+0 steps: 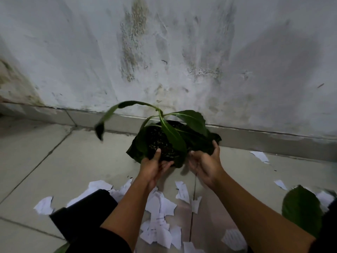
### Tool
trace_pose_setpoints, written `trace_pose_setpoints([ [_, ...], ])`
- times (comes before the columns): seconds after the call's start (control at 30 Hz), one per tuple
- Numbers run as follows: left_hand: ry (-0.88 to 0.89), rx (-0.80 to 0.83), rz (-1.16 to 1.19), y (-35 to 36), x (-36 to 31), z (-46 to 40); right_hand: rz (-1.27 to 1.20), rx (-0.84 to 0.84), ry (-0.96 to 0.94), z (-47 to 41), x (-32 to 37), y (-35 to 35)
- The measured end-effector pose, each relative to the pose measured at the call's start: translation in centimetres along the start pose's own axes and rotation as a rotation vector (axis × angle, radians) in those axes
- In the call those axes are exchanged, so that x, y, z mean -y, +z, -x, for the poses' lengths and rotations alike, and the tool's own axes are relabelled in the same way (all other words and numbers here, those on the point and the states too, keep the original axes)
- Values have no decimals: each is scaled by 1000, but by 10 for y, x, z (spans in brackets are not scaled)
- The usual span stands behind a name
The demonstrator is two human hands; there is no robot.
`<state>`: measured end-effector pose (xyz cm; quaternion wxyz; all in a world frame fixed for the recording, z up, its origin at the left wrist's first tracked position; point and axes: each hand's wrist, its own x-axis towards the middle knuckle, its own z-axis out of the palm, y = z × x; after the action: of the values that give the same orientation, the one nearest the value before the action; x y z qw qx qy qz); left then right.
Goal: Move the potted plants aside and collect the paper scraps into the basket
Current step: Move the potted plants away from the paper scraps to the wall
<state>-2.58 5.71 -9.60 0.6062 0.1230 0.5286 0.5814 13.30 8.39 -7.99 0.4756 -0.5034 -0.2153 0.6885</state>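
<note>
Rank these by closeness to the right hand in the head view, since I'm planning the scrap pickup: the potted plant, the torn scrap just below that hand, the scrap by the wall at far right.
1. Potted plant: gripped by the right hand.
2. Torn scrap: on the floor, just below.
3. Scrap by the wall: farther right.

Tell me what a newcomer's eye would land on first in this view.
First, the potted plant at the centre, in a black grow bag near the foot of the stained wall, with the left hand gripping its near edge and the right hand at its right side. Next, the white paper scraps strewn over the tiled floor below the arms, with a few more further right.
</note>
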Motion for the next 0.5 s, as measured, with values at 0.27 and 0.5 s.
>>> trace_pose_setpoints([
  [0.27,-63,-14,-445,-29,-19,34,509,6,132,37,-33,20],
  [0.5,288,-225,-1104,-83,-78,89,1139,576,154,104,-53,87],
])
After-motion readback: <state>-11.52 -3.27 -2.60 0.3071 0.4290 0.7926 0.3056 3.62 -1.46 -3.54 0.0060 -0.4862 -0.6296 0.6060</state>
